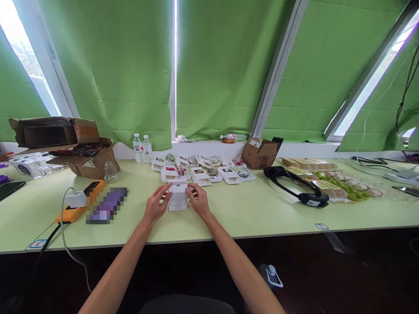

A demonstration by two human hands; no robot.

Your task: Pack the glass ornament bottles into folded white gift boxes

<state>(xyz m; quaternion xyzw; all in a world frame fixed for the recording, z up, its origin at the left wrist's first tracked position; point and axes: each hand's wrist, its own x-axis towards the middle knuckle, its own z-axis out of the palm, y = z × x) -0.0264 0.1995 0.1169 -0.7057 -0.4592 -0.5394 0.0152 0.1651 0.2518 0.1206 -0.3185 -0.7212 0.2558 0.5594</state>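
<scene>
While L hand [158, 204] & R hand [198, 200] are pinching opp. sides of white printed carton [178, 201], light, even pressure is prob. sparing it creases.

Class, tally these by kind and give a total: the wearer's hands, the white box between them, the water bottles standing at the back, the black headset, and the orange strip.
Hands (left hand, right hand): 2
White box: 1
Standing water bottles: 2
Headset: 1
Orange strip: 1
Total: 7
</scene>
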